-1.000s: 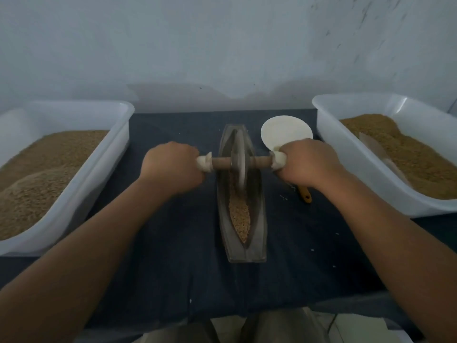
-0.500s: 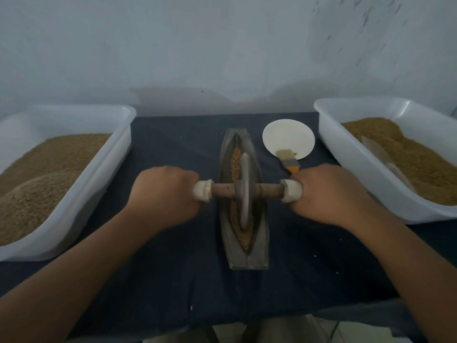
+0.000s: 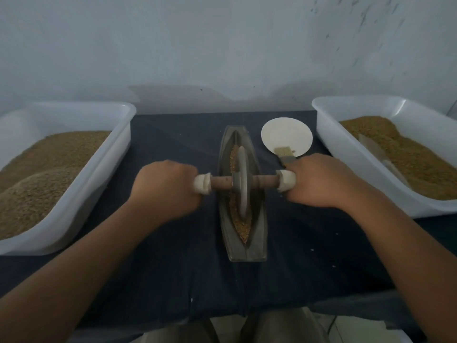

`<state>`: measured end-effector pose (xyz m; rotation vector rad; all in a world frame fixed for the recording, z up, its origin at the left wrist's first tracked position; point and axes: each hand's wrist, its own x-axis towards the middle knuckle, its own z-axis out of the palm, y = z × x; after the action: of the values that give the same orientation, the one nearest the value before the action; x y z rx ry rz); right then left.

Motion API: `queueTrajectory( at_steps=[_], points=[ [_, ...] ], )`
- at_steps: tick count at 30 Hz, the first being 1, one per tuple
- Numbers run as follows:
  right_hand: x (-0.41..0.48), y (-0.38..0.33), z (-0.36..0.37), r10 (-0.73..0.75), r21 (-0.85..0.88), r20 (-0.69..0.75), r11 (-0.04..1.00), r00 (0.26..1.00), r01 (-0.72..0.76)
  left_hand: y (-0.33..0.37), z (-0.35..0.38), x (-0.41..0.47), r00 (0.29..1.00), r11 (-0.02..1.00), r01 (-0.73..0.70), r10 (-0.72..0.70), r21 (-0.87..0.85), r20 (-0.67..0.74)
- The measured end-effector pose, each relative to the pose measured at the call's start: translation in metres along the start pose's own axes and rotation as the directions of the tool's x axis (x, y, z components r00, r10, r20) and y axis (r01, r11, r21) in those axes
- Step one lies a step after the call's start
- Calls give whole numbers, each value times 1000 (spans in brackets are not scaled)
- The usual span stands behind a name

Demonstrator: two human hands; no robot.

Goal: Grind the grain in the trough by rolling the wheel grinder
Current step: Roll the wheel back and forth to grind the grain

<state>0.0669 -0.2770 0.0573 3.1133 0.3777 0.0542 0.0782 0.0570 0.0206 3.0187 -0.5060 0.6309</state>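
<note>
Left hand point(image 3: 168, 188) and right hand point(image 3: 319, 180) each fisted tight round a handle end of the wheel grinder point(image 3: 241, 194). Wheel upright in the trough point(image 3: 258, 233), mid-length, on the grain point(image 3: 243, 229). Trough at worktop point(image 3: 173, 268) centre, running 12 to 6 o'clock.

Grain tubs point(image 3: 74, 194) point(image 3: 371, 154) flanking both sides, brush point(image 3: 284, 155) and disc point(image 3: 286, 136) beside trough point(image 3: 257, 233), near cloth point(image 3: 197, 280) open

Dim, soft, slightly blurred wide-angle view
</note>
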Motion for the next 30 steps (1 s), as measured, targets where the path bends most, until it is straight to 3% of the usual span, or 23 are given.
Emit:
queueTrajectory(
  at_steps=[4,10,15,20,23,28,30],
  points=[
    [-1,-1,-6,-3,36,54,999,999,1,0,1,-2,998,999,33,-31,-39,52],
    [69,-7,-11,115,-128,-133,983,984,-132,-5,16,73,966,976,205,-190,-72,177],
    [51,-6,-14,61,-103,-54,992,997,-66,1,12,38,979,985,156,-144,-79,147],
    [-4,-1,-12,-31,52,84,998,996,26,2,-12,-21,997,1000,24,-23,-17,75],
    [6,1,-11,-23,57,159,998,987,14,4,-10,-8,993,999,45,-45,2,107],
    [63,3,4,143,-18,-48,989,989,-144,3,1,73,980,989,136,-142,58,139],
    [74,2,8,187,-13,-58,982,981,-188,2,-1,90,978,990,123,-132,64,164]
  ],
)
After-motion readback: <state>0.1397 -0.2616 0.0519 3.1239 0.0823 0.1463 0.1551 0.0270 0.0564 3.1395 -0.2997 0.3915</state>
